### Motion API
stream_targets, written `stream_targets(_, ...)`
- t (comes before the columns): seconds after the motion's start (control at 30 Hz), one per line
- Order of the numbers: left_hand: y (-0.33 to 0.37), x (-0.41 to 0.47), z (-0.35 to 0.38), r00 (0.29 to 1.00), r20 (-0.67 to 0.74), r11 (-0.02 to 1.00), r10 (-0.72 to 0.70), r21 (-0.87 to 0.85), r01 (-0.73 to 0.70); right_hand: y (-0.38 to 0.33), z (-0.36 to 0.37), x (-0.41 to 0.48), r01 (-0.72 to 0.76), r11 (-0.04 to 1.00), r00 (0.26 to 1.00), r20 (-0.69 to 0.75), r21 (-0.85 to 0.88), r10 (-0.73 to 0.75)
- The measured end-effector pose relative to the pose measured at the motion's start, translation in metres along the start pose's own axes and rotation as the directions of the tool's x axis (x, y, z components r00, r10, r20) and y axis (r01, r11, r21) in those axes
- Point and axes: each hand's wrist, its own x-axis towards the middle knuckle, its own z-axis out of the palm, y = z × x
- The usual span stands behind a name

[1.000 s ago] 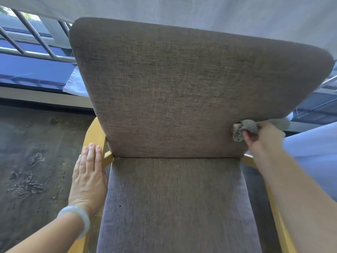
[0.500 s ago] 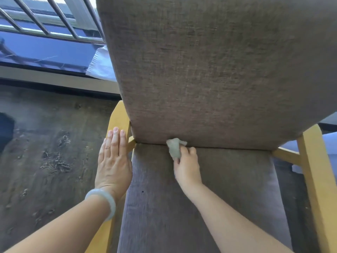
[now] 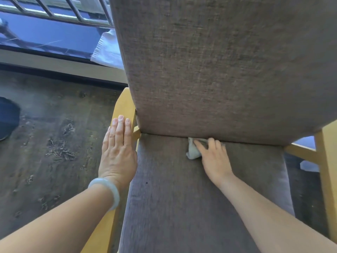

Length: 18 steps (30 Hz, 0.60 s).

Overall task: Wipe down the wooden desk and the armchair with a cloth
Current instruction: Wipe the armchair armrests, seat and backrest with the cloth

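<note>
The armchair fills the view, with a brown fabric backrest [image 3: 218, 66], a brown seat cushion [image 3: 173, 198] and a yellow wooden frame [image 3: 124, 105]. My right hand [image 3: 215, 159] presses a small crumpled grey cloth [image 3: 192, 151] onto the seat, right at the crease under the backrest. My left hand [image 3: 118, 150] lies flat with fingers together on the left wooden armrest beside the cushion; a pale bangle [image 3: 107, 190] sits on that wrist. The desk is not in view.
Dark wood-pattern floor [image 3: 45, 143] lies to the left. A window with metal bars [image 3: 54, 10] and a low sill runs along the top left, with a white curtain corner [image 3: 109, 50] behind the chair. A dark object [image 3: 7, 119] sits at the left edge.
My right hand carried the cloth from the backrest's lower right edge down to the seat crease, then slid right along it. The view moved closer. My left hand stayed on the armrest.
</note>
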Motion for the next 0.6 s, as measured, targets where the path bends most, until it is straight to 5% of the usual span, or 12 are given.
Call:
stream_targets(0.07,0.0,0.001,0.001,1.0,0.004,1.0,0.006,0.003,-0.006,0.009,0.001,-0.015,-0.241,0.969,0.97,0.058,0.053,0.238)
stream_targets(0.13,-0.001,0.0,0.002,1.0,0.006,1.0,0.006,0.002,-0.006,-0.022,0.001,-0.015,-0.313,0.939,0.949,0.092,0.142,0.302)
stream_targets(0.23,0.002,-0.001,0.002,1.0,-0.012,1.0,0.019,0.014,-0.019,-0.089,0.003,-0.012,-0.013,0.954,0.996,0.093,0.3,-0.016)
stream_targets(0.3,0.003,-0.001,-0.001,1.0,0.0,1.0,0.003,0.013,-0.003,-0.103,0.002,-0.015,0.231,0.922,0.954,0.112,0.309,-0.277)
stream_targets(0.37,0.011,-0.006,-0.003,1.0,-0.012,1.0,0.011,-0.008,-0.011,-0.067,0.0,-0.013,0.283,0.922,0.946,0.082,0.264,-0.313)
stream_targets(0.5,0.048,-0.05,0.019,0.924,0.156,0.936,0.349,-0.115,-0.334,0.073,0.001,-0.034,-0.226,0.97,0.974,0.049,0.086,0.222)
stream_targets(0.6,0.062,-0.075,0.05,0.889,0.452,0.99,0.071,-0.139,-0.008,0.138,-0.002,-0.058,-0.551,0.829,0.834,0.067,0.097,0.547)
